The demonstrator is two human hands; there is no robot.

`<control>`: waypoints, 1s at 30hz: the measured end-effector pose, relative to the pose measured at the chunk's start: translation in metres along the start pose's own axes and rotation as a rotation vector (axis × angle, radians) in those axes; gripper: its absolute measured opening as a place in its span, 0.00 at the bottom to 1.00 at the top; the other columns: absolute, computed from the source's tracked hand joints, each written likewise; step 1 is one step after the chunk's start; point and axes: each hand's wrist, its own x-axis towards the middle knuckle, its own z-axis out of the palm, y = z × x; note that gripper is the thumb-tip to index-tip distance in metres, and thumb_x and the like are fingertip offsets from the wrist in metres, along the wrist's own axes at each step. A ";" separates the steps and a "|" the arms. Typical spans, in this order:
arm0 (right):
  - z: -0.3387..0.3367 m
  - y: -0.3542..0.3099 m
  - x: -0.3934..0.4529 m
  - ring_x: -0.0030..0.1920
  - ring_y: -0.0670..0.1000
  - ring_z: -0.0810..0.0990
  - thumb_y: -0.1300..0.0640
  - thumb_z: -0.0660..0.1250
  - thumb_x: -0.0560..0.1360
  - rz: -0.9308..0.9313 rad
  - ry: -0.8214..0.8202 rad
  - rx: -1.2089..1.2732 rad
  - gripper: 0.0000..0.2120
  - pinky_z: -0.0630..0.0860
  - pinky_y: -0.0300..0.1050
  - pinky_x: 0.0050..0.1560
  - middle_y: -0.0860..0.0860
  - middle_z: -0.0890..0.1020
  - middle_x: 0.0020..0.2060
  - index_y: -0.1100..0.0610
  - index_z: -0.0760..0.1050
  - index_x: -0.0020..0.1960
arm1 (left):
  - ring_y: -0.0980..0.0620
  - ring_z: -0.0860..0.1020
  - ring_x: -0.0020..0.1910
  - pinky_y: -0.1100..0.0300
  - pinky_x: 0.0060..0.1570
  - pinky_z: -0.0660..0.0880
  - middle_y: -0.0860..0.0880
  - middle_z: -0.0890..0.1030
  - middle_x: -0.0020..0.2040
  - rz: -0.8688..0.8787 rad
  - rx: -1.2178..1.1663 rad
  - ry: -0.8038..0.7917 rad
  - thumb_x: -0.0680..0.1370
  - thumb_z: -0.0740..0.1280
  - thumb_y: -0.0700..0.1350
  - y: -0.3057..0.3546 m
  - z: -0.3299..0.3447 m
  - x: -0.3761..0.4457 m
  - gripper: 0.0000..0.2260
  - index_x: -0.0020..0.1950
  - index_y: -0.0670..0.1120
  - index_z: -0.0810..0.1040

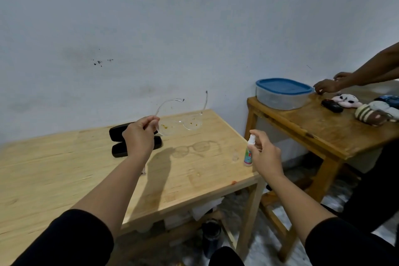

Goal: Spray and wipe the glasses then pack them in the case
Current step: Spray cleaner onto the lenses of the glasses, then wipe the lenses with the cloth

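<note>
The left hand has its fingers curled in a pinch round the near end of the clear plastic-framed glasses, at the corner where one temple arm meets the front, so the frame stretches away from the fingertips to the right and hangs in the air above the pale wooden surface, touching nothing else. The long axis of the front runs roughly left to right, tilted slightly; both temple arms are unfolded and rise up and away toward the wall, their tips highest. Yellowish-brown specks dot both lenses. Under the glasses their shadow falls on the wood, lenses and bridge plainly outlined. The right hand grips a small white spray bottle with a colourful label, fingers wrapped round its body and one finger bent over the top; the bottle stands upright, its nozzle facing left toward the glasses, well apart from them, above the right edge of the surface. Behind the left hand lies an open black hard glasses case, its two halves spread flat on the wood. On a second, darker wooden table to the right sit a clear plastic box with a blue lid and some soft toys, where another person's hands rest.
</note>
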 end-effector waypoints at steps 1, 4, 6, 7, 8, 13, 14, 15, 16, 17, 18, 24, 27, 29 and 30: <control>0.000 0.000 0.001 0.50 0.48 0.76 0.60 0.63 0.77 -0.007 -0.003 -0.005 0.18 0.74 0.39 0.45 0.56 0.78 0.56 0.48 0.68 0.65 | 0.52 0.81 0.45 0.62 0.54 0.73 0.51 0.83 0.41 0.001 0.000 0.002 0.77 0.65 0.42 -0.001 -0.001 0.001 0.07 0.48 0.47 0.83; -0.002 -0.001 0.006 0.46 0.48 0.73 0.58 0.59 0.79 -0.031 -0.041 -0.063 0.19 0.70 0.32 0.36 0.58 0.77 0.57 0.47 0.64 0.68 | 0.52 0.82 0.45 0.60 0.55 0.74 0.51 0.82 0.40 0.002 -0.017 -0.001 0.77 0.65 0.42 0.000 -0.004 0.001 0.06 0.46 0.48 0.82; -0.005 -0.004 0.009 0.47 0.50 0.73 0.59 0.59 0.78 -0.027 -0.095 -0.100 0.22 0.67 0.32 0.33 0.58 0.74 0.60 0.46 0.60 0.70 | 0.52 0.81 0.45 0.62 0.54 0.74 0.51 0.82 0.41 0.018 -0.024 0.008 0.77 0.65 0.41 0.002 -0.006 0.001 0.06 0.46 0.48 0.82; -0.006 -0.005 0.010 0.50 0.52 0.74 0.59 0.60 0.78 -0.025 -0.121 -0.113 0.23 0.68 0.33 0.35 0.58 0.73 0.62 0.46 0.59 0.71 | 0.52 0.81 0.44 0.66 0.51 0.73 0.51 0.82 0.41 0.024 -0.024 0.016 0.77 0.65 0.41 0.004 -0.008 0.001 0.06 0.47 0.47 0.82; -0.007 -0.008 0.011 0.54 0.54 0.74 0.58 0.61 0.78 -0.030 -0.140 -0.130 0.24 0.69 0.34 0.38 0.58 0.71 0.64 0.47 0.59 0.71 | 0.52 0.81 0.44 0.70 0.48 0.71 0.51 0.82 0.41 0.025 -0.025 0.023 0.77 0.64 0.41 0.006 -0.010 0.002 0.07 0.47 0.46 0.82; -0.008 -0.021 0.025 0.72 0.53 0.61 0.47 0.59 0.78 -0.103 -0.167 -0.406 0.25 0.63 0.50 0.69 0.53 0.64 0.73 0.54 0.60 0.72 | 0.53 0.81 0.42 0.77 0.41 0.69 0.51 0.82 0.42 0.030 -0.049 0.056 0.77 0.64 0.40 0.014 -0.023 0.008 0.07 0.47 0.45 0.82; -0.009 -0.025 0.027 0.74 0.52 0.59 0.46 0.57 0.78 -0.113 -0.178 -0.448 0.25 0.60 0.50 0.70 0.53 0.63 0.73 0.55 0.60 0.72 | 0.52 0.81 0.42 0.77 0.40 0.69 0.50 0.82 0.42 0.032 -0.048 0.065 0.77 0.64 0.40 0.015 -0.026 0.009 0.07 0.47 0.45 0.82; -0.009 -0.030 0.029 0.74 0.52 0.58 0.46 0.56 0.79 -0.126 -0.189 -0.476 0.25 0.59 0.50 0.71 0.53 0.62 0.74 0.56 0.60 0.73 | 0.52 0.81 0.42 0.75 0.40 0.69 0.50 0.82 0.41 0.032 -0.047 0.075 0.77 0.65 0.41 0.016 -0.029 0.010 0.07 0.47 0.45 0.82; -0.009 -0.035 0.031 0.75 0.51 0.57 0.46 0.55 0.79 -0.140 -0.202 -0.493 0.26 0.58 0.49 0.71 0.52 0.61 0.74 0.56 0.60 0.73 | 0.51 0.80 0.42 0.73 0.41 0.70 0.50 0.82 0.41 0.034 -0.045 0.083 0.77 0.65 0.41 0.017 -0.033 0.012 0.07 0.47 0.45 0.82; -0.008 -0.040 0.032 0.75 0.51 0.56 0.46 0.54 0.79 -0.157 -0.216 -0.504 0.26 0.58 0.49 0.72 0.52 0.60 0.74 0.57 0.59 0.73 | 0.51 0.80 0.42 0.71 0.42 0.70 0.49 0.82 0.40 0.038 -0.042 0.092 0.77 0.65 0.41 0.019 -0.037 0.013 0.07 0.47 0.45 0.82; -0.007 -0.046 0.034 0.75 0.51 0.56 0.46 0.54 0.79 -0.168 -0.234 -0.508 0.26 0.58 0.50 0.71 0.53 0.60 0.74 0.57 0.59 0.73 | 0.51 0.80 0.42 0.70 0.43 0.70 0.49 0.82 0.40 0.042 -0.038 0.102 0.77 0.65 0.41 0.020 -0.041 0.014 0.07 0.48 0.45 0.82; 0.019 -0.084 0.042 0.74 0.54 0.59 0.47 0.53 0.80 -0.254 -0.278 -0.481 0.25 0.59 0.49 0.71 0.55 0.63 0.73 0.60 0.61 0.72 | 0.52 0.81 0.43 0.72 0.45 0.68 0.48 0.82 0.41 0.048 -0.037 0.171 0.77 0.65 0.41 0.024 -0.080 0.024 0.07 0.48 0.44 0.82; 0.048 -0.103 0.044 0.72 0.55 0.62 0.48 0.54 0.80 -0.306 -0.299 -0.442 0.24 0.60 0.49 0.69 0.57 0.65 0.72 0.61 0.62 0.71 | 0.52 0.81 0.43 0.68 0.49 0.69 0.48 0.82 0.41 0.046 -0.020 0.222 0.77 0.64 0.40 0.022 -0.107 0.029 0.07 0.48 0.44 0.82; 0.071 -0.116 0.042 0.72 0.55 0.63 0.48 0.54 0.80 -0.334 -0.323 -0.421 0.24 0.62 0.48 0.69 0.56 0.65 0.72 0.60 0.62 0.71 | 0.53 0.81 0.43 0.70 0.47 0.69 0.48 0.82 0.41 0.040 -0.002 0.259 0.77 0.64 0.40 0.017 -0.127 0.033 0.07 0.49 0.44 0.82; 0.082 -0.122 0.040 0.72 0.55 0.63 0.48 0.54 0.80 -0.345 -0.346 -0.413 0.24 0.62 0.48 0.68 0.56 0.65 0.72 0.60 0.62 0.71 | 0.53 0.81 0.42 0.70 0.46 0.69 0.48 0.82 0.41 0.037 0.006 0.277 0.77 0.64 0.40 0.013 -0.137 0.035 0.07 0.49 0.44 0.82</control>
